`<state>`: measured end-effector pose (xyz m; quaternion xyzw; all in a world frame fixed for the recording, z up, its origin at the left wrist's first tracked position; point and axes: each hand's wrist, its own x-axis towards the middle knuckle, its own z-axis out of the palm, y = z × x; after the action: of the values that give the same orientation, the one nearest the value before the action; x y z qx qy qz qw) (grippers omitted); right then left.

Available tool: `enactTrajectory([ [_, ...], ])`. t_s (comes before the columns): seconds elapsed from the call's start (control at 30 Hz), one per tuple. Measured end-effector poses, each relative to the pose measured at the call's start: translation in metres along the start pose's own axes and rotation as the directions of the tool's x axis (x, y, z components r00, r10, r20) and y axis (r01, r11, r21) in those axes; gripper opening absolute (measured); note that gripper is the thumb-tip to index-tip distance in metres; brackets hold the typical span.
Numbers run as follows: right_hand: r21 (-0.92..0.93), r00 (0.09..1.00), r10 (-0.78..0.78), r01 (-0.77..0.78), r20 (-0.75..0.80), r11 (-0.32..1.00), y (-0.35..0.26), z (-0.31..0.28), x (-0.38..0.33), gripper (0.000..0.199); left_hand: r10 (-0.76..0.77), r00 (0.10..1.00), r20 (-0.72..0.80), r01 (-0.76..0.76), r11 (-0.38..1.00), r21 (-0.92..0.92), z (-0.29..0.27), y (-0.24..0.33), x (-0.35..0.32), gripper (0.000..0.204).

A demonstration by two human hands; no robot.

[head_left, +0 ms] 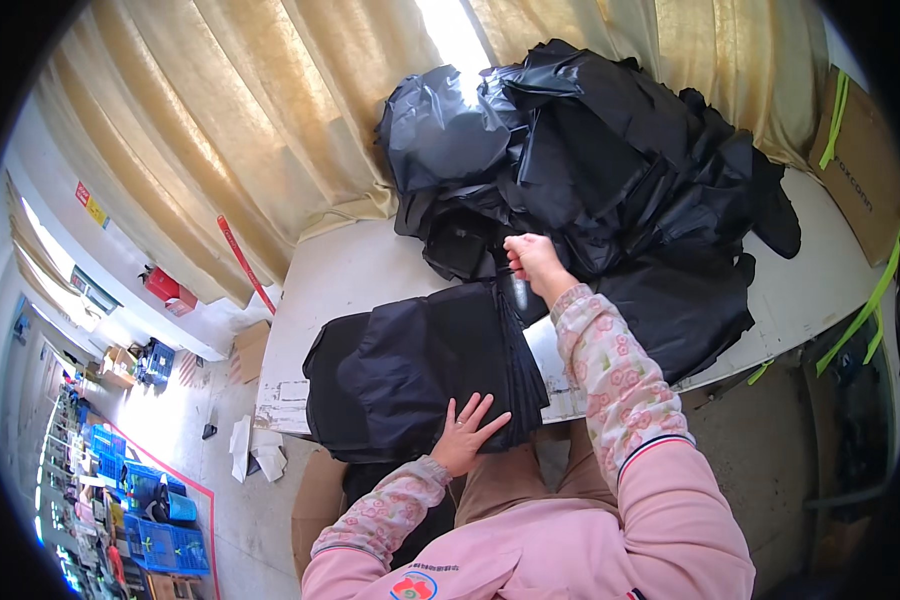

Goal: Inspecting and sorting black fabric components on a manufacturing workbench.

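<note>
My left hand (465, 435) lies with fingers spread on the near right corner of a flat stack of thin black sheets (400, 365), which look like fabric or plastic film. The stack's right edge shows several layers. My right hand (535, 265) is closed in a pinch above the far right corner of that stack, near a large heap. What its fingertips hold, if anything, I cannot make out. Crumpled, shiny black sheets (610, 160) make up this heap at the back of the table, piled loosely and spilling to the right.
The white table (345, 265) has worn edges and stands against beige curtains (210, 130). At right is a cardboard box (860, 165) with green-yellow tape strips (875, 300). Blue crates (165, 545) and loose papers (255, 448) are on the floor at left.
</note>
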<state>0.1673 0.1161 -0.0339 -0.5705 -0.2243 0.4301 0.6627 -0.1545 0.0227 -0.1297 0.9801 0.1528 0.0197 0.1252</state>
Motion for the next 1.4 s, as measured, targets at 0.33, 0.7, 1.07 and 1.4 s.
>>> enactTrajectory([
  [0.33,-0.565,0.968,0.118,0.027,0.219,0.825,0.065,-0.003,0.001,0.017,-0.003,1.000,0.000,0.003,1.000,-0.021,-0.002,0.000,-0.001,0.093],
  [0.7,-0.057,0.978,-0.199,0.196,-0.056,0.979,0.018,-0.021,-0.002,0.023,0.024,1.000,-0.014,-0.025,0.998,-0.061,0.000,0.002,0.002,0.093],
  [1.07,-0.560,0.907,-0.389,0.409,0.163,0.720,0.079,-0.059,-0.050,0.021,0.001,1.000,-0.030,-0.002,0.999,-0.033,0.000,-0.002,0.004,0.088],
  [1.4,-0.620,0.897,-0.341,0.442,0.282,0.649,0.072,0.010,0.007,0.010,0.004,0.998,-0.056,-0.007,0.999,-0.051,0.004,0.000,0.000,0.090],
])
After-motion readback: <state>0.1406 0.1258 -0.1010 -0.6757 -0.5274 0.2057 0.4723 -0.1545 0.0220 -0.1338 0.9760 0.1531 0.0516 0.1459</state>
